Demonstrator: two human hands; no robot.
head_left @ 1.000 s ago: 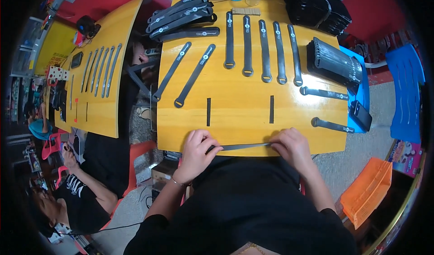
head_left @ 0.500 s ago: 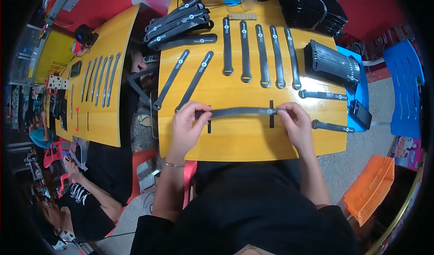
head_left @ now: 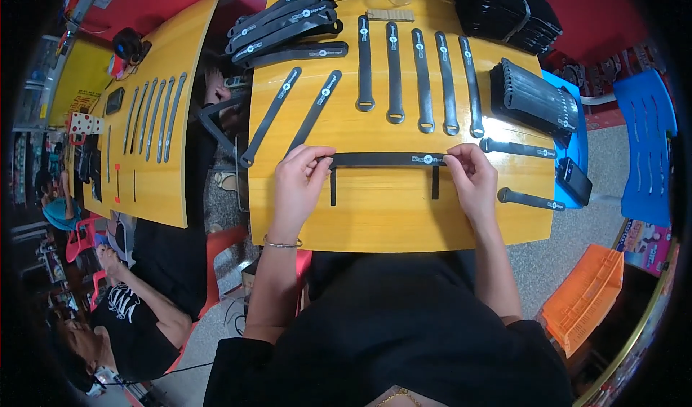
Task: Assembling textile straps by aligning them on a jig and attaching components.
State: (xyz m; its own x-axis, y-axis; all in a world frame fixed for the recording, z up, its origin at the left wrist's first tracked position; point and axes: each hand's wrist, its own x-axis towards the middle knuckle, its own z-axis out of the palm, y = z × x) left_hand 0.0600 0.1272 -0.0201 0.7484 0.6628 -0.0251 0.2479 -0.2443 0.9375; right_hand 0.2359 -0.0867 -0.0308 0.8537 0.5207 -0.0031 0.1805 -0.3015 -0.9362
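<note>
Stretched level between my two hands is a black strap [head_left: 375, 160] with white print near its right part. My left hand [head_left: 299, 183] pinches its left end, and my right hand [head_left: 472, 180] pinches the right end. Under it, two short black marks [head_left: 333, 187] run down the yellow table [head_left: 389, 227]. Beyond my hands, several like straps [head_left: 420, 82] with looped ends lie side by side. Two more straps [head_left: 272, 115] lie slanted near my left hand, the nearer partly hidden by it. To the right of my right hand lie two straps [head_left: 532, 198], pointing sideways.
Strap bundles [head_left: 288, 28] are heaped at the far left. A stacked strap bundle [head_left: 535, 97] stands at the right, near a black phone-like box [head_left: 574, 181] on a blue stool [head_left: 569, 90]. An orange crate [head_left: 582, 299] is on the floor. A person [head_left: 137, 313] sits at another table [head_left: 162, 191].
Both hands have moved slightly away from me with the strap. It now looks flatter and straighter, its print turned more towards me. The whole view has shifted a little.
</note>
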